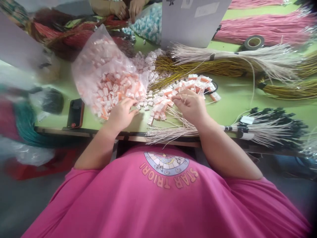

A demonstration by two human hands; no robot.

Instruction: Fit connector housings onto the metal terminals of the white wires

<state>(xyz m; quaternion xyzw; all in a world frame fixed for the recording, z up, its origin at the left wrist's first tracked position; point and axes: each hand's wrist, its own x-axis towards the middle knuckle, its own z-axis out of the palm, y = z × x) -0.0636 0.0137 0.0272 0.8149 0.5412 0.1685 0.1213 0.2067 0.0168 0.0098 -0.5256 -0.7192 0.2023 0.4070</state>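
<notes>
My left hand (122, 114) reaches to the lower edge of a clear plastic bag (92, 56), its thumb and fingers apart beside the spilled white-and-orange connector housings (115, 89). My right hand (192, 107) is closed in a pinch, with a thin white wire at its fingertips. Under and beside that hand lies a bundle of white wires (170, 132), its loose ends pointing left. Several orange-and-white connectors (159, 109) lie between my hands, and more of them (198, 82) sit just beyond my right hand. Small white housings (146, 104) are scattered by my left fingertips.
A phone (75, 113) lies at the left near the table edge. Yellow wires (223, 67), white wires (237, 54), a tape roll (254, 42) and pink wires (262, 28) lie at the back right. A grey panel (190, 26) stands behind. Another person's hands (127, 9) work at the far side.
</notes>
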